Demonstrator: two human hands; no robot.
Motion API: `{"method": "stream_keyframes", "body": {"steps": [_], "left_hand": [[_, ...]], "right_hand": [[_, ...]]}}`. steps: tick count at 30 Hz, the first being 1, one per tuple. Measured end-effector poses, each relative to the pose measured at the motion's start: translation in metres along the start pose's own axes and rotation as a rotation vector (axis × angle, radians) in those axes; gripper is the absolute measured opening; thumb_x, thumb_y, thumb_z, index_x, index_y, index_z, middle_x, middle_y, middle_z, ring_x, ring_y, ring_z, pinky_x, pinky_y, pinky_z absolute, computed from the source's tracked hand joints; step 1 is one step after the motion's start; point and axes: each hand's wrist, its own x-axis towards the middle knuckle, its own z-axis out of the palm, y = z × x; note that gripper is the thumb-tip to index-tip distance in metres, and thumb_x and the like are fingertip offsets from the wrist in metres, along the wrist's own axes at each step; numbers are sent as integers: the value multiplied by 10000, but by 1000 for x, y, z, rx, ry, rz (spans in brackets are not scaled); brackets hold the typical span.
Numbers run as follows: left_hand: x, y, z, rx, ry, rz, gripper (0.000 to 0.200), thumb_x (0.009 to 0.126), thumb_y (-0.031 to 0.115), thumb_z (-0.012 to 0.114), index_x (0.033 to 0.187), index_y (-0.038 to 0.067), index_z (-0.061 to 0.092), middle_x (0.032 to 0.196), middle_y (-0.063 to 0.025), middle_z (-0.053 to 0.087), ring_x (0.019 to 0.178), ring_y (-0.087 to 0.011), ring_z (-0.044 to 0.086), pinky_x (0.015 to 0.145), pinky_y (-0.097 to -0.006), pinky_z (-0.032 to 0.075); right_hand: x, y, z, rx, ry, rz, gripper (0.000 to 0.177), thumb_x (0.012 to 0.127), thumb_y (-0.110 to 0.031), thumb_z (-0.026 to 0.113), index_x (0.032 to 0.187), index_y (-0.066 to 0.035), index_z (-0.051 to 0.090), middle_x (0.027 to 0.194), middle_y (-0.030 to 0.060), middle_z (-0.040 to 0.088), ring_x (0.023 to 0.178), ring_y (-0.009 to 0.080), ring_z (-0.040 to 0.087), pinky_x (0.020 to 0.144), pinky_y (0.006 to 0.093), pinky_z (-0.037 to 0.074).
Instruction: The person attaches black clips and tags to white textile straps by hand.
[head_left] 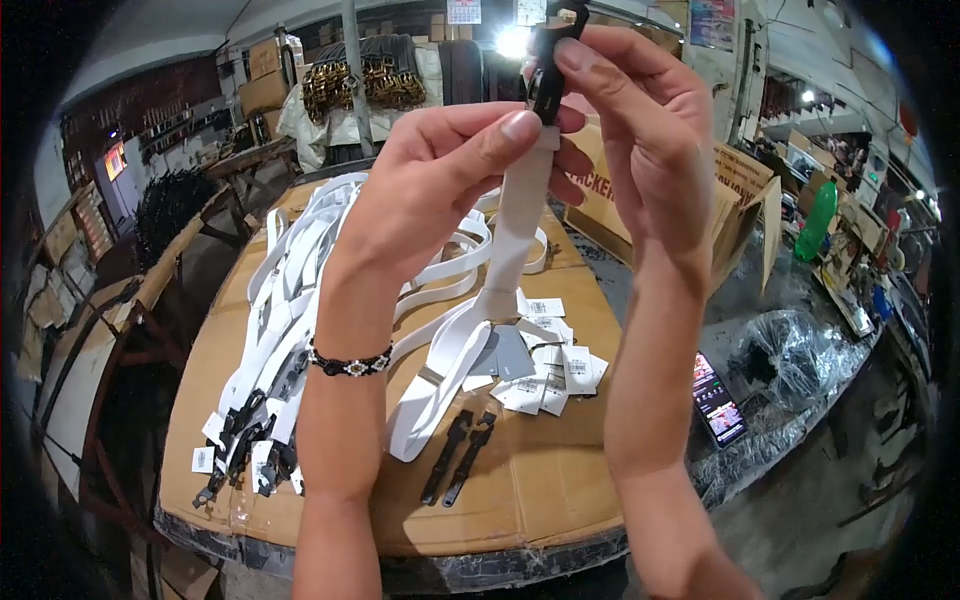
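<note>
Both hands are raised in front of me at a white belt (520,220) that hangs down to the table. My left hand (430,170) is closed on the belt's upper end, thumb pressed near the top. My right hand (650,120) pinches a black plastic belt hanger (548,75) at that same end. How the hanger joins the belt is partly hidden by fingers. The belt's lower part rests in loops on the cardboard. Beside it lie white barcode tags (550,385) and grey tags (515,352). Two loose black hangers (460,457) lie nearer to me.
A heap of white belts (300,260) with black hangers and tags covers the left of the cardboard-topped table (560,480). To the right are a phone (718,400), crumpled clear plastic (790,350), an open carton (735,200) and a green bottle (817,222).
</note>
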Motion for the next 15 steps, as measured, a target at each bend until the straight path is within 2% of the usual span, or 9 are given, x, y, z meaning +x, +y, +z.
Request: {"method": "stream_keyframes", "body": {"steps": [4,7,11,12,15], "left_hand": [[-2,1,-7,29,-53,3,434,1070,284,515,1261,-92,617,1067,-202,727,928,-273,729,865,-376,585],[-3,2,-8,-13,-29,-2,443,1037,322,599,1275,-47,661,1019,-146,747,889,-239,740,861,-335,564],[-1,0,-12,-113,-7,10,406,1050,304,573,1222,-50,675,1029,-169,745,873,-250,739,859,-344,572],[-3,2,-8,-80,22,1,464,1089,373,430,1244,-14,634,1107,-199,723,910,-261,724,839,-368,583],[-1,3,-5,-39,53,42,339,1078,297,478,1206,16,618,1048,-189,727,839,-223,715,763,-327,577]], "right_hand": [[-9,-13,16,138,53,116,137,976,-63,660,1061,38,695,862,79,729,727,93,653,670,202,513],[-2,-3,12,61,55,81,120,977,-66,659,1019,38,703,850,69,723,718,79,634,642,201,488],[0,2,9,112,-45,24,142,977,-89,668,1028,40,702,848,67,721,700,84,617,588,218,468],[0,0,10,126,-55,49,149,975,-94,673,1034,40,701,853,69,722,702,88,618,585,221,467],[-2,-10,11,172,-165,80,197,974,-129,686,1069,43,692,899,96,729,709,119,633,577,233,481]]}}
